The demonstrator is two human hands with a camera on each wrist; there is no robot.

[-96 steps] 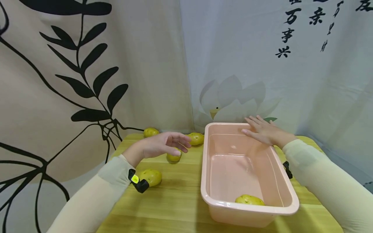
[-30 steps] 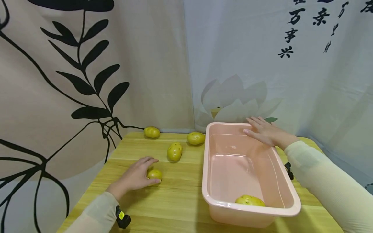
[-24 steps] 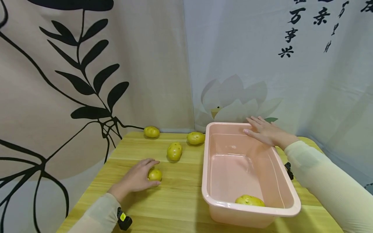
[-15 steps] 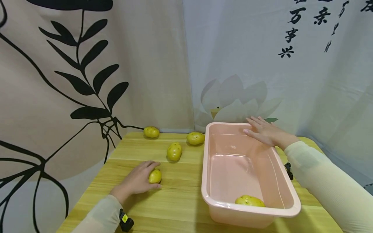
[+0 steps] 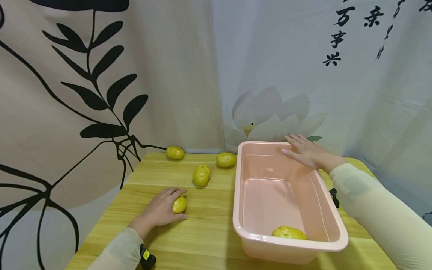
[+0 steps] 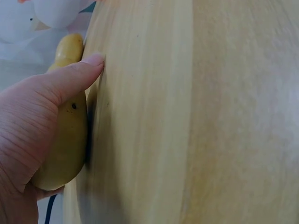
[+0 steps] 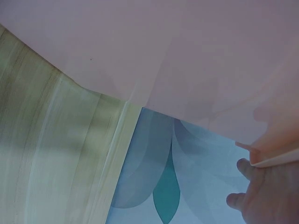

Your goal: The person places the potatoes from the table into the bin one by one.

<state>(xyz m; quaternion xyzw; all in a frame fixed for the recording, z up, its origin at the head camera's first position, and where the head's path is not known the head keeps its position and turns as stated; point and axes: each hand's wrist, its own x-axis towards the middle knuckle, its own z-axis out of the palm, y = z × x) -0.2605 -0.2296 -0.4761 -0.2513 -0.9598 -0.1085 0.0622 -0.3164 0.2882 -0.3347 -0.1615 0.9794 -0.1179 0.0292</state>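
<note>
My left hand (image 5: 156,212) is down at the table with thumb and fingers curved round a yellow potato (image 5: 180,205). In the left wrist view the thumb lies along one side of that potato (image 6: 65,154), which appears to rest against the wood; fingertips behind it are mostly hidden. My right hand (image 5: 305,152) rests on the far right corner of a pink plastic tub (image 5: 287,244), fingers extended over the rim. Fingertips (image 7: 244,168) show past the rim in the right wrist view. One potato (image 5: 289,232) lies inside the tub, near its front wall.
Three more potatoes sit farther back on the wooden table (image 5: 202,236): one potato (image 5: 201,175) mid-table, one potato (image 5: 175,152) at the far left edge, and one potato (image 5: 226,160) close beside the tub. A printed curtain (image 5: 175,75) hangs behind the table.
Raised over the table at first, my left hand has come down and nearer to the front potato, then shifted slightly right around it. My right hand has stayed on the rim.
</note>
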